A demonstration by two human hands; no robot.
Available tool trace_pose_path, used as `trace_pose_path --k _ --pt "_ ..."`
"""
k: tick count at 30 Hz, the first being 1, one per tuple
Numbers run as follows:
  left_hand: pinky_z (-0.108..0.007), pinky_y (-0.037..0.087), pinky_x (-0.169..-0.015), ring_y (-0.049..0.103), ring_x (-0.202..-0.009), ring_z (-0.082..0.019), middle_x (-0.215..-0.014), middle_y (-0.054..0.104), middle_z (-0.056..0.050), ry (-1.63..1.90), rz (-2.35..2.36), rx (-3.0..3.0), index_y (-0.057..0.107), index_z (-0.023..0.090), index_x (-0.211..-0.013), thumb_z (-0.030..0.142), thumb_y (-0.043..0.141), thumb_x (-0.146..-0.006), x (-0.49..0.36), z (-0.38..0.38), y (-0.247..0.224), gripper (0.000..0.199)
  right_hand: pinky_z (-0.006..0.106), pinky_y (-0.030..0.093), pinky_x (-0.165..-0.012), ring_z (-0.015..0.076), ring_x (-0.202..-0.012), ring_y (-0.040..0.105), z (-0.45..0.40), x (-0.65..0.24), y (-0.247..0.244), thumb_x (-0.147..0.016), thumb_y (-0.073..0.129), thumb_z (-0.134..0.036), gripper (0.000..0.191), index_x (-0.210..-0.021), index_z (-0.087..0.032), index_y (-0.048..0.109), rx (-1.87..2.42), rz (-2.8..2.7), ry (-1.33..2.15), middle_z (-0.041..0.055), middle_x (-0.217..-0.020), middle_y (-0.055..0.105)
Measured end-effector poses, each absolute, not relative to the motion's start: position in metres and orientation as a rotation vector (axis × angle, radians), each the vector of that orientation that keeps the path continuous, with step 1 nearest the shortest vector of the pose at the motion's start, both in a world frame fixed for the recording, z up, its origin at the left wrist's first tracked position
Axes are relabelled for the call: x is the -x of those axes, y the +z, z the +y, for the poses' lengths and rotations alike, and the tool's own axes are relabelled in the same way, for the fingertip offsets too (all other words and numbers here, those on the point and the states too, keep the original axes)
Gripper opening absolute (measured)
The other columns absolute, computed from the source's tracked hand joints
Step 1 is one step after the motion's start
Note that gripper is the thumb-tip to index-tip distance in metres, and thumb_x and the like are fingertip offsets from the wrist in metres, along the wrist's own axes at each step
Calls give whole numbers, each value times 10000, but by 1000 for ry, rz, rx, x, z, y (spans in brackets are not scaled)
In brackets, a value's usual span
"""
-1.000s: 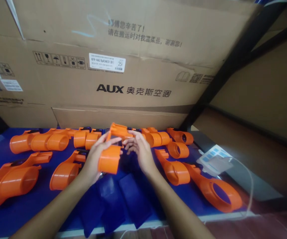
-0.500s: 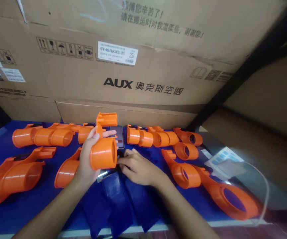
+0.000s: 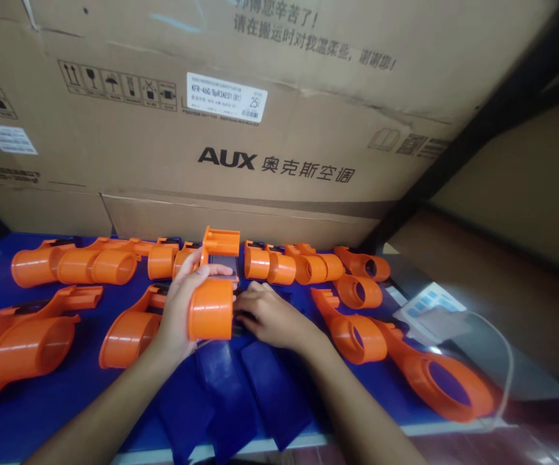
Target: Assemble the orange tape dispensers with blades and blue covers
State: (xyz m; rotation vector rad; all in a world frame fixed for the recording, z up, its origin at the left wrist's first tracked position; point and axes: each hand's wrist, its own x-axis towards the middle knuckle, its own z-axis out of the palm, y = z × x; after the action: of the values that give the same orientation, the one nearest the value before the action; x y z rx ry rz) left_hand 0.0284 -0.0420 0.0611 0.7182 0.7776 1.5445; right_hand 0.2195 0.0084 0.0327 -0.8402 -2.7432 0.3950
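An orange plastic ring bracket (image 3: pixel 211 310) was held just above the blue table covering (image 3: pixel 31 413), its flat-topped arm raised toward the carton behind. The left hand (image 3: pixel 177 316) grasped it from the side, thumb and fingers wrapped near the ring. The right hand (image 3: pixel 269 313) was beside the ring's open end with its fingers curled in; whether they pinched anything could not be told. Dark blue plastic sheets (image 3: pixel 274 394) lay below, toward the near edge. Behind the bracket, partly hidden, was a phone (image 3: pixel 225 262). More orange brackets (image 3: pixel 257 263) lay to both sides and along the back, before the AUX cardboard carton (image 3: pixel 138 161). Farther right lay a blue-and-white printed packet (image 3: pixel 432 303).
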Motion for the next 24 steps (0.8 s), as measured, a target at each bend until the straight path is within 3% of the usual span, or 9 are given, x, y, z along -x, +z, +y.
trace_pose_path --k 4,8,12,18,24 --pt "-333 598 -620 754 -771 -272 -800 733 -46 1504 749 -739 566 181 -1128 415 741 -809 -27 -39 57 433 353 411 -899 213 -948 546 10 -217 29 -916 614 -103 140 -977 -181 713 837 -2765 331 80 -997 698" --pt "-330 602 -604 756 -750 -267 -775 725 -36 1500 744 -744 567 183 -1117 433 751 -800 -25 -37 54 443 336 425 -844 201 -881 543 9 -214 31 -954 565 -142 107 -975 -165 668 849 -2692 305 78 -933 675" --pt "-322 597 -588 756 -693 -258 -726 715 -14 1497 770 -751 568 189 -1138 431 770 -784 -25 -38 53 474 301 447 -757 178 -803 560 3 -216 37 -942 568 -190 32 -924 -190 595 902 -2393 485 42 -875 643" --pt "-285 549 -483 738 -567 -258 -603 679 10 1388 865 -784 547 201 -1161 487 744 -808 -28 -42 49 495 243 415 -545 122 -573 504 -2 -220 49 -971 593 -415 228 -869 -211 586 896 -1608 879 -30 -667 549" --pt "-309 574 -485 741 -570 -258 -643 688 27 1369 864 -791 503 231 -1166 481 770 -788 -32 -42 44 526 251 476 -511 127 -578 565 4 -220 49 -892 718 -441 243 -888 -203 675 786 -1309 1077 25 -766 696"
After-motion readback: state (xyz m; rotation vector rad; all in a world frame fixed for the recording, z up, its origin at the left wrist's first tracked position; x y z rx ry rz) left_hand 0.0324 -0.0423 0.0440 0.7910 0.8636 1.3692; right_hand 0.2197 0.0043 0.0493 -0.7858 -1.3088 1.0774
